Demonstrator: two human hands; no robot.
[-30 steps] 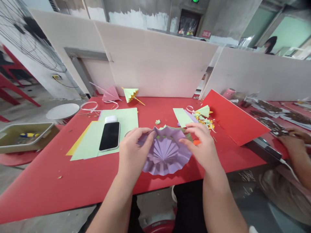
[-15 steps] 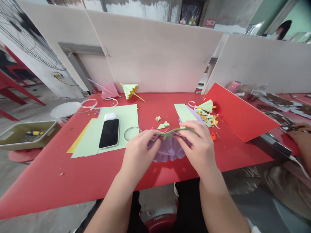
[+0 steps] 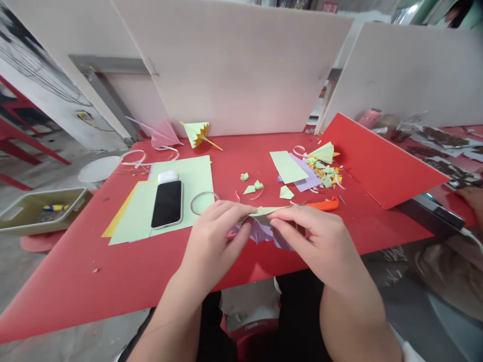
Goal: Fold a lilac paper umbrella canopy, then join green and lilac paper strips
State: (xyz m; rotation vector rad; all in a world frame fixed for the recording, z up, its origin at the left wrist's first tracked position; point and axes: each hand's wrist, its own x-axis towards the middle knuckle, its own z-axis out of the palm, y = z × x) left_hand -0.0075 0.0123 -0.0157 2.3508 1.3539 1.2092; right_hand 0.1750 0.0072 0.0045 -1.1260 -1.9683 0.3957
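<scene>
Between my hands is a pleated paper umbrella canopy (image 3: 260, 232), purple on one face and pale green on the other. My left hand (image 3: 217, 236) pinches its left rim with thumb and forefinger. On the right rim, the thumb and fingers of my right hand (image 3: 317, 234) are closed in the same way. The canopy's purple folds hang below my fingers, over the red table's front part, and much of it is hidden. An orange cutter (image 3: 325, 204) lies just beyond my right hand. Small green paper scraps (image 3: 258, 185) lie behind the canopy.
Left are green paper sheets (image 3: 132, 213), a phone (image 3: 167, 203), an earphone case (image 3: 168, 176) and a wire ring (image 3: 193, 203). Pink (image 3: 165, 134) and green (image 3: 196, 133) paper umbrellas stand behind. A red board (image 3: 385, 161) leans right, beside paper cuttings (image 3: 326, 175). A person's hand (image 3: 471, 196) shows far right.
The canopy has tipped so its purple face shows less. My right hand has shifted right and slightly down. The view has tilted down, and the orange cutter shows more.
</scene>
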